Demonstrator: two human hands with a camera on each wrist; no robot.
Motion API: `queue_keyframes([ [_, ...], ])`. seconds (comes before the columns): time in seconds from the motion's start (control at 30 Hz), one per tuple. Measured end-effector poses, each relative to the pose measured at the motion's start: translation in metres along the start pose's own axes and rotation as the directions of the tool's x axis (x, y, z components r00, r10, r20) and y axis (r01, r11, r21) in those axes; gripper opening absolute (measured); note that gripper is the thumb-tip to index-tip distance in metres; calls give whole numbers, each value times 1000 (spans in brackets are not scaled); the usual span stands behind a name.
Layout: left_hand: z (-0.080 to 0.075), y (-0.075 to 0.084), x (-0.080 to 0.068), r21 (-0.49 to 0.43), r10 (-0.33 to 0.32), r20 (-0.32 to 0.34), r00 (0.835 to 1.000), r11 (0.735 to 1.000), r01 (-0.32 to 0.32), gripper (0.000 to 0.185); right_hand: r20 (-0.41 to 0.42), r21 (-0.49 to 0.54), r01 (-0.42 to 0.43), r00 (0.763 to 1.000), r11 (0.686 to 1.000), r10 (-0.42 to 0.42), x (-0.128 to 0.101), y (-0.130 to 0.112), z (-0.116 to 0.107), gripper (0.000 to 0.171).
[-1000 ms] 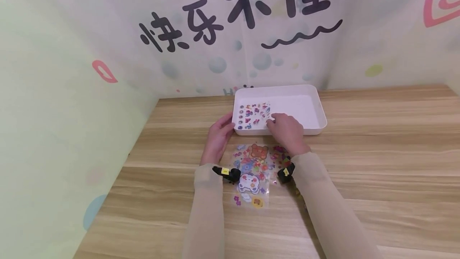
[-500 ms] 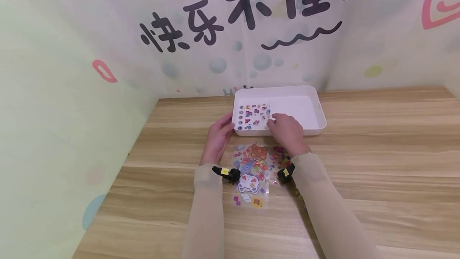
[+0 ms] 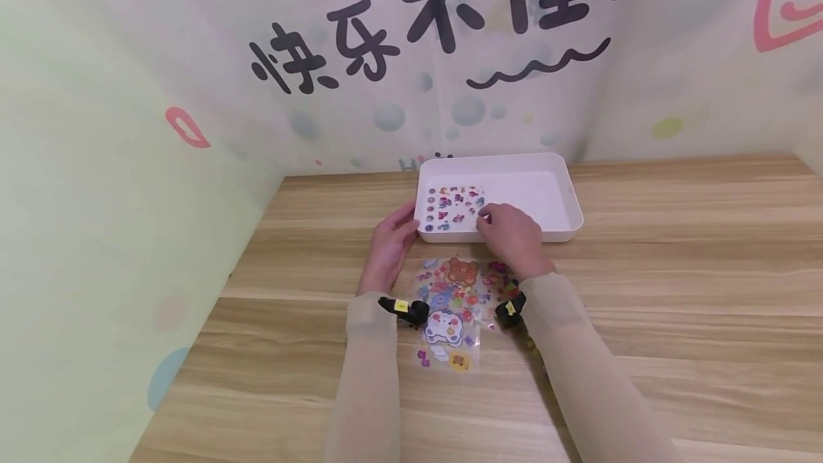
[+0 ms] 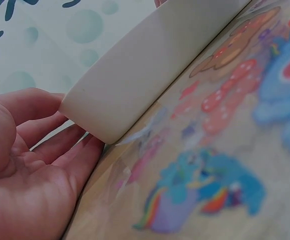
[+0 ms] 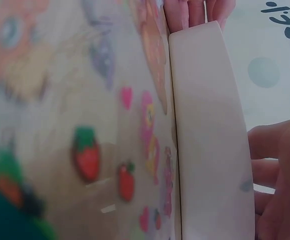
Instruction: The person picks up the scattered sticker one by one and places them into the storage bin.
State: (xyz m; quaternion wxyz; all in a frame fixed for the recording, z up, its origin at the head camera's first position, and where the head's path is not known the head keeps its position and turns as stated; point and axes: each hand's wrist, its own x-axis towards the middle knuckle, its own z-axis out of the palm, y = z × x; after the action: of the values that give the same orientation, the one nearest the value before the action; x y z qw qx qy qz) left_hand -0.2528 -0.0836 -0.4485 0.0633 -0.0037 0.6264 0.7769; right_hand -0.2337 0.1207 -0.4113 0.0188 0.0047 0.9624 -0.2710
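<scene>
A shallow white tray (image 3: 534, 191) stands against the wall, with a sheet of small colourful stickers (image 3: 458, 207) in its left half. My left hand (image 3: 388, 245) holds the tray's front left corner; in the left wrist view, the hand (image 4: 35, 145) has its thumb at the rim and its fingers bent along the side. My right hand (image 3: 512, 236) reaches over the front wall, pinching at the right edge of the sticker sheet with bent index finger and thumb. Its fingertips are partly hidden behind the tray wall (image 5: 210, 135) in the right wrist view.
Transparent sticker sheets with a bear and a white animal (image 3: 445, 327) lie on the wooden table (image 3: 694, 291) in front of the tray, between the forearms. More stickers (image 3: 501, 281) show beside the right wrist. A printed cloth (image 3: 386, 20) hangs behind the tray.
The right index finger has bent in towards the thumb at the sheet's edge. The left hand has stayed at the tray's corner, and the tray has hardly moved.
</scene>
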Motion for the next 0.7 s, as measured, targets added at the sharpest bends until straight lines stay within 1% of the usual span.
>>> queue_keyframes([
  [0.23,0,-1,1,1,-1,-11,1000,1000,1,41,-25,7,-6,1000,1000,6,-3,0,-1,33],
  [0.43,1,-1,2,-5,-3,-17,1000,1000,3,41,-52,6,10,999,1000,-10,-5,-1,-2,33],
  [0.7,0,-1,3,1,-9,-17,1000,1000,9,40,-51,22,11,999,1000,-10,-3,0,-2,32],
])
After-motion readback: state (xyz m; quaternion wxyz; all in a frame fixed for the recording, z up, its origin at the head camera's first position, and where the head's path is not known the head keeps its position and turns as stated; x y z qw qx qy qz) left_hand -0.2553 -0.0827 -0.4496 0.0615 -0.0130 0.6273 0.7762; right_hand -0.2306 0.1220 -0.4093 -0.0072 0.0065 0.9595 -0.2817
